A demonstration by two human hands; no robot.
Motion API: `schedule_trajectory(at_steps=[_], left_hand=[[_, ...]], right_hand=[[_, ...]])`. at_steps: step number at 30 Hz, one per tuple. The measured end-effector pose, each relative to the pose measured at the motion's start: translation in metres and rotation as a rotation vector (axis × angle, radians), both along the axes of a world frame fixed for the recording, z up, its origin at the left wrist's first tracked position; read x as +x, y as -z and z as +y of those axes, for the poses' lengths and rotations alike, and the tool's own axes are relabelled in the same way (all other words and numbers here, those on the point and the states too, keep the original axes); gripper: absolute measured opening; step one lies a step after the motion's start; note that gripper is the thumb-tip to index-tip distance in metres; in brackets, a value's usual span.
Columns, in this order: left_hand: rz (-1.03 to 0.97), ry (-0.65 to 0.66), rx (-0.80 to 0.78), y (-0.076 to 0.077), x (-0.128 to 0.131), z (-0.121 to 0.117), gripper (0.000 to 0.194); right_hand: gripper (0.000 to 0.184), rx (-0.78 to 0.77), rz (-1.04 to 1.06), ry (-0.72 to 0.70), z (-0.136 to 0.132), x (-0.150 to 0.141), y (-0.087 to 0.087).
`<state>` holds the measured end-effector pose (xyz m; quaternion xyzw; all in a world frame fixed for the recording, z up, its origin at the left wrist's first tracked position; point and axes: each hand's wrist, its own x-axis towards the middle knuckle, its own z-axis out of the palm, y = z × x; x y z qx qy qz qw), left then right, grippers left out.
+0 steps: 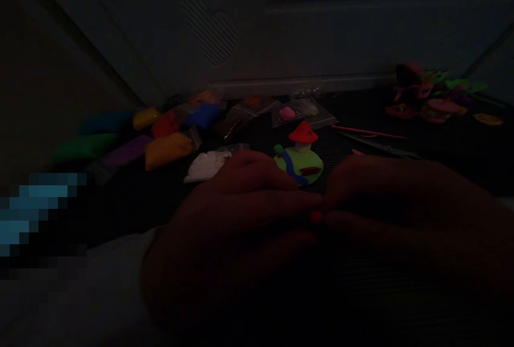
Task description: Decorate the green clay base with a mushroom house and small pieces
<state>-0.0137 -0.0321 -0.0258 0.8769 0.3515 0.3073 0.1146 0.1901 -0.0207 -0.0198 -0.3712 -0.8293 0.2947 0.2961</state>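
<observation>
The scene is very dark. My left hand [236,213] and my right hand [401,208] meet in the middle foreground, fingertips pinched together on a tiny red piece of clay [316,216]. Just behind them stands a small clay model [301,162]: a green disc with a blue strip, a red bar and a white stem under a red cap. A white lump of clay [204,166] lies left of the model.
Bags of coloured clay [168,149] in yellow, red, blue, purple and green lie at the left. A thin red tool [369,131] rests behind the model. Finished colourful clay pieces [429,98] sit at the far right. A wall panel [281,25] closes the back.
</observation>
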Motion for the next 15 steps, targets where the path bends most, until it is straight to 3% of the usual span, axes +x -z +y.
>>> schedule_trajectory(at_steps=[8,15], left_hand=[[-0.003,-0.007,-0.005,-0.0015,0.0,-0.0014,0.022],[-0.064,-0.024,-0.043,0.0018,-0.0002,-0.0025,0.024]], right_hand=[[0.003,0.086,-0.066,0.005,-0.0009,0.0019,-0.0003],[0.009,0.548,-0.201,-0.017,-0.002,0.0079,0.004]])
